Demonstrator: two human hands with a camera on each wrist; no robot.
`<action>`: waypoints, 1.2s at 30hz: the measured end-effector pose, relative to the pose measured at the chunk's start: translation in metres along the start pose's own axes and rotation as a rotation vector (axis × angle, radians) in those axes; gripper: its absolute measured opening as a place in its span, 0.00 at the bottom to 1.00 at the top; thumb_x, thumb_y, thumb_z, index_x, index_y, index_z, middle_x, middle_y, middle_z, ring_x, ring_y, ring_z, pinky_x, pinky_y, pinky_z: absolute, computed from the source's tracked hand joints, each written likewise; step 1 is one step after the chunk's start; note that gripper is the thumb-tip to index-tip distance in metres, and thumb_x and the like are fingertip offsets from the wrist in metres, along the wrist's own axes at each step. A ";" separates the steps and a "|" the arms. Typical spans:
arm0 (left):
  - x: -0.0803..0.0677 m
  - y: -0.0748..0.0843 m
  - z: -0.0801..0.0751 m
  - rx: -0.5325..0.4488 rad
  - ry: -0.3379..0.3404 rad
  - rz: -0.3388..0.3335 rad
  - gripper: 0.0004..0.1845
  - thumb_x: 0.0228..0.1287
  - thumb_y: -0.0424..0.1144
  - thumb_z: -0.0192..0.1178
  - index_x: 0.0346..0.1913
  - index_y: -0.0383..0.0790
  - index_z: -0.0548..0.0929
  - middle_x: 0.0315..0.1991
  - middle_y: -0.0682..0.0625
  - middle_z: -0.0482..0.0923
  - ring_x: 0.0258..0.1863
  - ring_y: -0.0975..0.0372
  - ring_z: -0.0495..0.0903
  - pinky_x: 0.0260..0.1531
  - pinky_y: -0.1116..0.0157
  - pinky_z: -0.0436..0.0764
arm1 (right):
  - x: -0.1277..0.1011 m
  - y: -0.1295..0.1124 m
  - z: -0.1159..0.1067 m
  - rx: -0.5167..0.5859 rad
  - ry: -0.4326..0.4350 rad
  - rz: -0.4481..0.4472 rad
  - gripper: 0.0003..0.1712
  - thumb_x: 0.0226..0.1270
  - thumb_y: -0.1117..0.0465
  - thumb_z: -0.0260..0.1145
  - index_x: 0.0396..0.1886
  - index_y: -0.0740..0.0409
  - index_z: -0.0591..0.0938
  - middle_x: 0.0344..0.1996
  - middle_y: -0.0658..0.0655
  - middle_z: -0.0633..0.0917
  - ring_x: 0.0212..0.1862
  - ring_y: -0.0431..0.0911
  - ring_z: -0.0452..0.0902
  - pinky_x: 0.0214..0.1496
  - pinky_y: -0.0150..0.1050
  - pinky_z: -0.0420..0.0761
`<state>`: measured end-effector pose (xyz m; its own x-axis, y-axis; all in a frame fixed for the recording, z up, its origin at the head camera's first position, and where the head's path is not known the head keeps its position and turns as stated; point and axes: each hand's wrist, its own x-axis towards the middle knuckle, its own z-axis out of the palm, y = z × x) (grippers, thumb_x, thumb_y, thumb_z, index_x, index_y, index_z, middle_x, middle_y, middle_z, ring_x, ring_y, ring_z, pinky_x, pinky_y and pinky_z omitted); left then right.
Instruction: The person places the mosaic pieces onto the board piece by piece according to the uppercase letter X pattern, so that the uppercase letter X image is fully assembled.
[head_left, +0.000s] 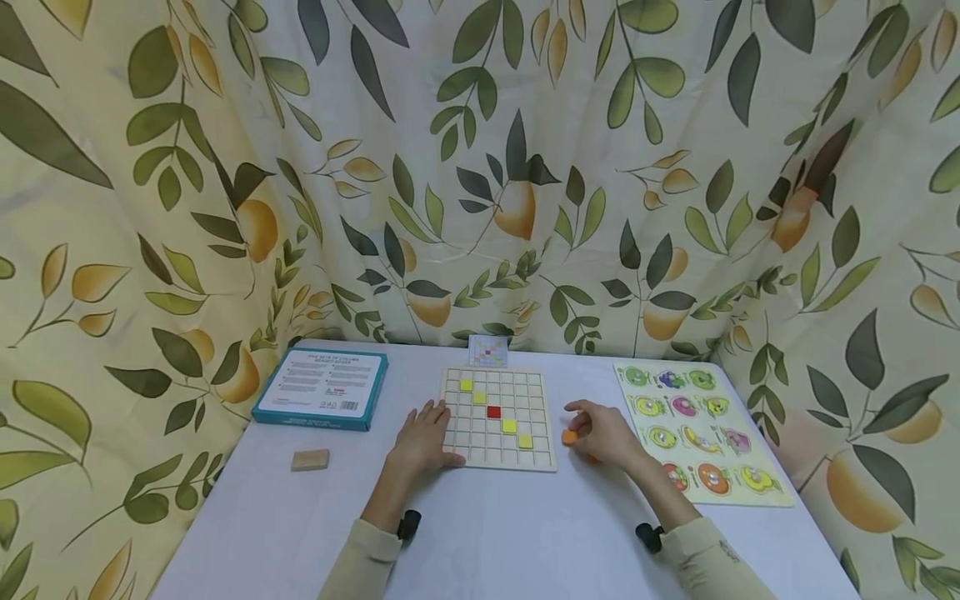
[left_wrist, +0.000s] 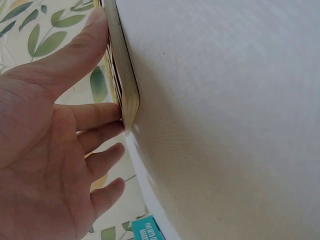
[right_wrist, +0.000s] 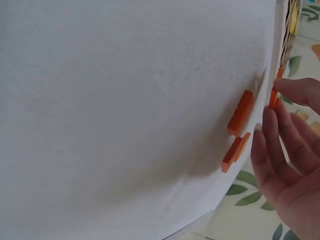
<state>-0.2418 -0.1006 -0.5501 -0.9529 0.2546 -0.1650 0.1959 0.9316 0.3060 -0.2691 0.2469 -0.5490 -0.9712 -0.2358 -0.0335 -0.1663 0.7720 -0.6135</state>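
A wooden grid board (head_left: 525, 392) lies in the middle of the table, with several yellow tiles (head_left: 509, 426) and one red tile (head_left: 493, 412) set in its squares. My left hand (head_left: 438, 429) lies flat at the board's near left corner. In the left wrist view its straight fingers (left_wrist: 95, 117) touch the board's edge (left_wrist: 125, 85). Just right of the board, my right hand (head_left: 579, 427) pinches an orange tile (head_left: 569, 437) between thumb and fingertip (right_wrist: 295, 89). Two more orange tiles (right_wrist: 241, 114) lie on the cloth beside that hand.
A blue box (head_left: 322, 387) lies at the back left, with a small wooden block (head_left: 310, 459) in front of it. A fruit puzzle board (head_left: 701, 429) fills the right side. A small pattern card (head_left: 487, 350) stands behind the grid board. Leaf-print curtains surround the table.
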 end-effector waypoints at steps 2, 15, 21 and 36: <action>0.000 -0.001 0.001 0.005 0.002 0.002 0.54 0.55 0.59 0.78 0.78 0.33 0.67 0.81 0.41 0.60 0.82 0.47 0.53 0.80 0.46 0.53 | 0.003 -0.001 0.000 0.004 0.019 -0.011 0.35 0.52 0.69 0.81 0.63 0.61 0.81 0.37 0.52 0.87 0.38 0.45 0.80 0.42 0.39 0.84; 0.000 -0.002 0.000 0.023 0.016 0.027 0.54 0.55 0.59 0.77 0.77 0.32 0.68 0.80 0.40 0.61 0.81 0.47 0.55 0.80 0.46 0.55 | 0.023 -0.013 0.002 -0.014 0.079 -0.085 0.35 0.54 0.71 0.77 0.65 0.59 0.80 0.39 0.51 0.88 0.43 0.47 0.85 0.50 0.47 0.87; 0.000 -0.001 -0.001 0.016 0.015 0.024 0.53 0.56 0.59 0.77 0.77 0.32 0.68 0.80 0.40 0.61 0.82 0.46 0.55 0.80 0.46 0.54 | 0.036 -0.018 0.004 -0.009 0.077 -0.099 0.35 0.55 0.70 0.78 0.65 0.60 0.80 0.40 0.51 0.89 0.45 0.48 0.86 0.53 0.49 0.87; 0.002 -0.001 0.001 0.017 0.006 0.010 0.54 0.55 0.59 0.78 0.77 0.33 0.67 0.80 0.41 0.61 0.82 0.47 0.54 0.80 0.46 0.53 | 0.068 -0.027 0.016 -0.026 0.086 -0.139 0.32 0.55 0.73 0.74 0.63 0.63 0.80 0.39 0.54 0.90 0.42 0.49 0.86 0.50 0.48 0.87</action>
<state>-0.2438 -0.1010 -0.5515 -0.9523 0.2621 -0.1562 0.2092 0.9335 0.2913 -0.3277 0.2007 -0.5473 -0.9494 -0.2906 0.1189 -0.3033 0.7510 -0.5866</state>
